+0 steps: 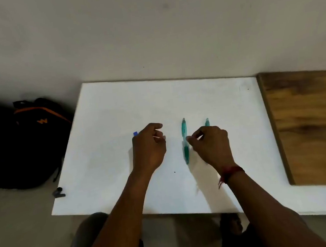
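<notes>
The right hand's point(211, 146) thumb and forefinger point(192, 138) were drawn together in a pinch on the barrel of the middle pen point(184, 129), about halfway down it. Its other fingers were curled in loosely behind. That pen lay on the white sheet point(107, 119), tip toward 12 o'clock. The right pen point(207, 122), also teal, showed only its top end, poking out at 12 o'clock from the same hand. The knuckles hid the rest, and nothing showed the hand gripping it.

The left hand's point(148, 147) fingers point(158, 133) were curled, tips near the palm. A blue end point(135, 133) stuck out at its 10 o'clock, perhaps a third pen. Whether the hand held it or merely covered it could not be told.

By the look of it, the job was lining pens up side by side. The two teal ones ran parallel and near each other, so that part looked mostly done. The middle pen was in hand for placing or straightening, and the blue one looked left to settle.

Farther out, a red thread point(231, 171) circled the right wrist. A black piece point(58, 193) sat at the sheet's 8 o'clock corner, a dark bag point(28, 142) at 9 o'clock, and a plank point(310, 126) at 3 o'clock.
</notes>
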